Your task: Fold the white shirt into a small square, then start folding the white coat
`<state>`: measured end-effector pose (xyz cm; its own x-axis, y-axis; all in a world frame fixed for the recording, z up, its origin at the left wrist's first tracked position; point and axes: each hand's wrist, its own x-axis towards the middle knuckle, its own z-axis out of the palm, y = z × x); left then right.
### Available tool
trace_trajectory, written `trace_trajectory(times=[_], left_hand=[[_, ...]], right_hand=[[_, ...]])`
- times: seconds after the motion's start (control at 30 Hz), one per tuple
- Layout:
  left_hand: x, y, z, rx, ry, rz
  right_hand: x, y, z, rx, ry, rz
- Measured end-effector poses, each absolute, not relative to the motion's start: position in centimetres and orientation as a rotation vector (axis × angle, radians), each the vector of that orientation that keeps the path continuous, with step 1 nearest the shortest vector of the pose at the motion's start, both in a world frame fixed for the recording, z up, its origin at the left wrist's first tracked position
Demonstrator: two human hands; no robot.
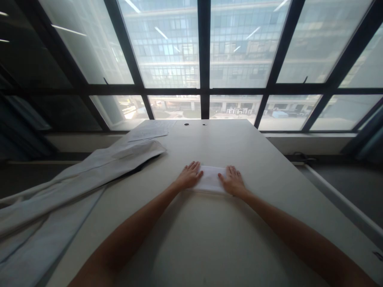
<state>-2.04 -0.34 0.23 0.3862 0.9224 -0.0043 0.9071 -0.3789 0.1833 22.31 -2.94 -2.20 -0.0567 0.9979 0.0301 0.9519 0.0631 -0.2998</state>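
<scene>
A small white folded cloth [210, 179] lies flat on the white table [203, 235], roughly rectangular, with its long side across my view. My left hand [190, 175] rests on its left end, fingers stretched forward and thumb toward the middle. On the right end lies my right hand [232, 180], its fingers slightly spread and its thumb also pointing inward. Both palms face down, and neither hand grips the cloth. The hands cover the cloth's two ends; its middle shows between the thumbs.
A large pale fabric sheet [89, 171] lies in folds along the table's left side and hangs past that edge. Behind it are sheets of paper [149, 131]. A dark round cable hole [186, 124] sits near the far edge, before the windows [173, 48].
</scene>
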Motion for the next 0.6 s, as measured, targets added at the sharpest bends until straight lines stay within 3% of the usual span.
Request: trace_trajectory(times=[0.23, 0.5, 0.6], left_hand=[[-5.0, 0.3, -0.8, 2.346, 1.748, 0.206], [-7.4, 1.3, -1.0, 2.050, 1.850, 0.860], [-7.6, 1.8, -0.4, 1.994, 1.909, 0.911]], right_hand=[[23.7, -3.1, -3.2, -1.957, -2.071, 0.257], [27.2, -1.1, -2.2, -1.760, -1.657, 0.236], [28.0, -0.4, -1.6, -1.718, -1.624, 0.349]])
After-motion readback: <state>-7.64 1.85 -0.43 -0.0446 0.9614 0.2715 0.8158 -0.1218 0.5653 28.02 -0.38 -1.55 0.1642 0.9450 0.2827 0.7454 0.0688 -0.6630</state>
